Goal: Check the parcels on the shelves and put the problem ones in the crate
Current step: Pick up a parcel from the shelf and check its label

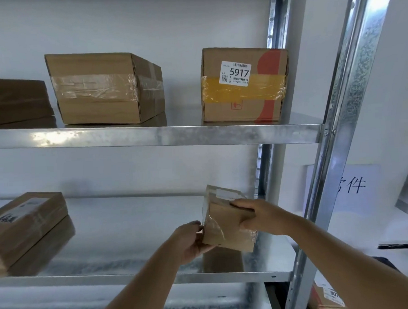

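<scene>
Head | left grip (190,240), right grip (254,216) clasp taped cardboard parcel (227,225) | galvanised shelf (133,277)

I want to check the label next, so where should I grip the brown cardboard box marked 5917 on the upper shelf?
Take the brown cardboard box marked 5917 by its left and right side walls, coming from the front: it stands upright near the metal shelf edge with free space either side.
</scene>
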`<action>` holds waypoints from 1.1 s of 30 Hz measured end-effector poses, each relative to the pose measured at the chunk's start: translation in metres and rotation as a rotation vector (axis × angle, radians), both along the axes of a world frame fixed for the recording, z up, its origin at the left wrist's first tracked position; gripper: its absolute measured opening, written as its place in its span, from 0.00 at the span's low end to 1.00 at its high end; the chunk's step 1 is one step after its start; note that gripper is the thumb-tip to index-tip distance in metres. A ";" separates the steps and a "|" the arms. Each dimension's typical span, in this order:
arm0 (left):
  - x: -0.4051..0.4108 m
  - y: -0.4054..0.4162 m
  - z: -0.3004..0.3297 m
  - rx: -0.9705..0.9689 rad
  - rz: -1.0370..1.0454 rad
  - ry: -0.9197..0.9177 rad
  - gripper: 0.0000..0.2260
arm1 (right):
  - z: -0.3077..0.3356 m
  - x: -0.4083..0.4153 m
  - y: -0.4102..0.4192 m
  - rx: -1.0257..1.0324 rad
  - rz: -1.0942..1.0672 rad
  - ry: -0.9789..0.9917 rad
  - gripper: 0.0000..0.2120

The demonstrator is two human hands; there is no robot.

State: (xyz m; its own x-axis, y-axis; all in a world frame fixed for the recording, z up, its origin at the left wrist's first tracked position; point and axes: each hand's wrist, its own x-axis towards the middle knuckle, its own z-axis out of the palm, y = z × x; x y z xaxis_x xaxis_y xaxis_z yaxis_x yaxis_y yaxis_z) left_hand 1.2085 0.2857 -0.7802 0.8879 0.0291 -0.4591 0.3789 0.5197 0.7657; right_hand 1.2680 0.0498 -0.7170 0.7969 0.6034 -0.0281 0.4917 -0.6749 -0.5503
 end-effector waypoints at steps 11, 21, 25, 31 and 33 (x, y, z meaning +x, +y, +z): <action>0.007 -0.001 -0.027 0.229 -0.012 0.056 0.11 | -0.083 -0.016 -0.003 0.281 -0.146 0.144 0.42; 0.009 -0.007 -0.038 0.178 0.024 -0.002 0.19 | -0.120 -0.030 0.002 0.937 -0.546 0.706 0.19; 0.019 -0.012 -0.040 0.245 0.026 -0.016 0.21 | -0.123 -0.024 0.014 0.975 -0.614 0.713 0.20; 0.033 -0.019 -0.051 0.336 0.038 -0.024 0.21 | -0.130 -0.010 0.026 0.978 -0.710 0.711 0.24; 0.035 -0.018 -0.060 0.248 0.030 -0.021 0.22 | -0.135 -0.011 0.027 0.978 -0.721 0.710 0.24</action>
State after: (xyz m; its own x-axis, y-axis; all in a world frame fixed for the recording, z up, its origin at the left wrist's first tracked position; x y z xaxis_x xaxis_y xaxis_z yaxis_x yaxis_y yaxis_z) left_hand 1.2433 0.2673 -0.8399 0.8940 0.1655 -0.4163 0.3490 0.3257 0.8787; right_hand 1.2573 0.0768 -0.8524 0.9283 0.0835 -0.3623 -0.3708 0.1382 -0.9184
